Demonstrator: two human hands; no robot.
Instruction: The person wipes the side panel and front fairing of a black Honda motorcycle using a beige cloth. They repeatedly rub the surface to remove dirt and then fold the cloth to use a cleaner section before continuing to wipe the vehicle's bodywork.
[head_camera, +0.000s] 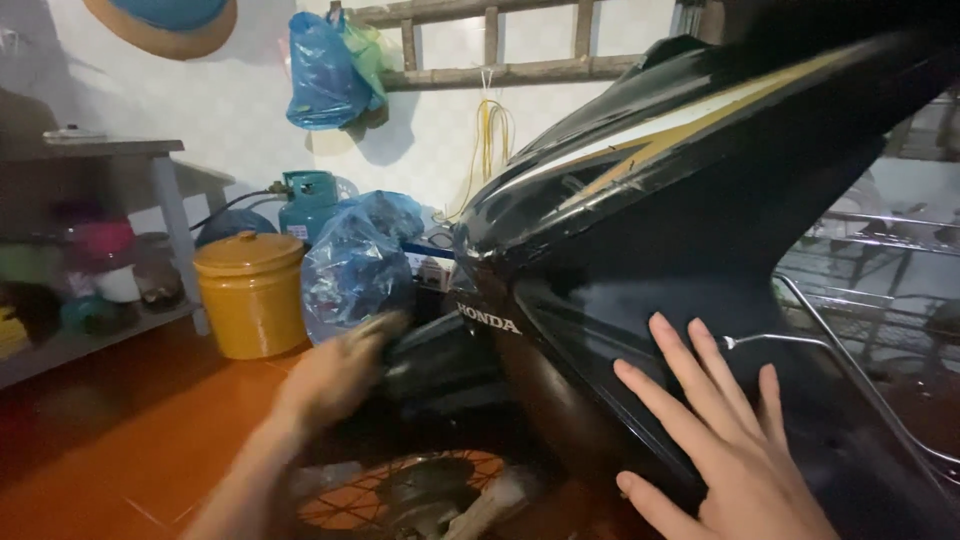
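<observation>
Far left: grey shelf unit (165, 200) against the wall, blurred jars and bowls on its lower board. Next to it a yellow lidded pot (250, 292) on the orange tile floor (130, 440), teal gas cylinder (308, 203) behind, clear-blue plastic bag (352, 270) just beside the pot. Another blue bag (325, 70) hangs on the wall near a wooden ladder (500, 60).

Left hand (340, 370): motion-blurred, on the dark front part of the motorcycle (690, 240) just below the bag; can't tell if the fingers are closed on anything.

Below it: spoked front wheel (410, 495), orange floor showing through the spokes.

Motorcycle fills centre to right, black front fairing with gold and white stripes, tilted across the view.

Right hand (730, 450): flat, fingers spread, palm pressed on the black leg-shield panel, gripping nothing. Chrome wire rack (850, 360) just right of the fingertips.
</observation>
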